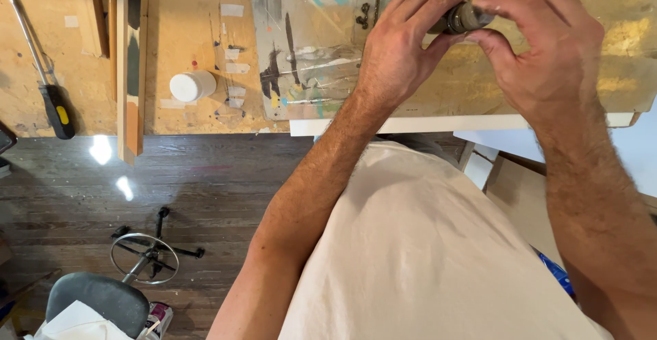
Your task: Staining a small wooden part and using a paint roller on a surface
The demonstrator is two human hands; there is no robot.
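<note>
My left hand (404, 45) and my right hand (547, 45) meet over the workbench and both grip a small dark cylindrical bottle (464, 18) held sideways between the fingertips. The left fingers pinch one end, the right thumb and fingers wrap the other end. Under the hands lies a paint-stained gold and grey board (308, 52). Most of the bottle is hidden by my fingers.
A white round jar (191, 86) stands on the plywood benchtop (178, 39). A screwdriver with a black and yellow handle (51, 104) lies at far left, beside a long wooden strip (130, 66). A stool (102, 299) stands on the dark wood floor below.
</note>
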